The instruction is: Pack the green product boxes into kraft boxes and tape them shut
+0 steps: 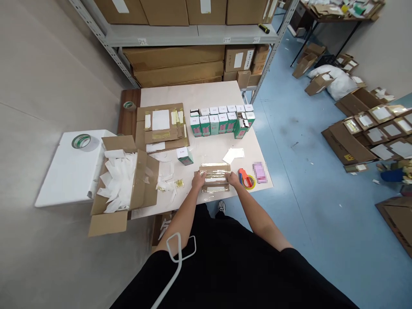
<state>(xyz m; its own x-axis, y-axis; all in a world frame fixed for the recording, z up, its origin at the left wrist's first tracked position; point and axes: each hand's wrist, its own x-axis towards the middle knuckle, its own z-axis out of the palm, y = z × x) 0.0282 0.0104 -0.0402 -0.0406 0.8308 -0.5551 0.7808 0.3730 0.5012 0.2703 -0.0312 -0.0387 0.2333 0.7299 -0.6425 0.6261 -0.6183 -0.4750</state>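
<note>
- The left hand (198, 179) was closed on the left end of a small cardboard box (215, 174), and the right hand (233, 178) was closed on its right end; opposing grips like these probably kept it square and steady.
- That box was at the near edge of the white worktable (193, 94), directly before the person, where both forearms could reach it evenly. Shiny tape crossed its upper face, which the hands left mostly uncovered.
- A red tape dispenser (243, 177) lay just beyond the right hand, likely set there for easy reach, with a pink item (259, 172), blurred out, beside it.
- White cards (237, 153) lay overlapping behind the dispenser.
- Green-and-white cartons (222, 124) stood close together in rows towards the back, an arrangement that seemed to save space and ease counting; a single carton (185, 156) stood apart, nearer the left hand.
- Flattened cardboard (161, 126) was stacked at the back left, presumably to stay compact.
- At the table's left end, an open carton (146, 180) contained white paper strips (120, 180), its spread flaps leaving them accessible.
</note>
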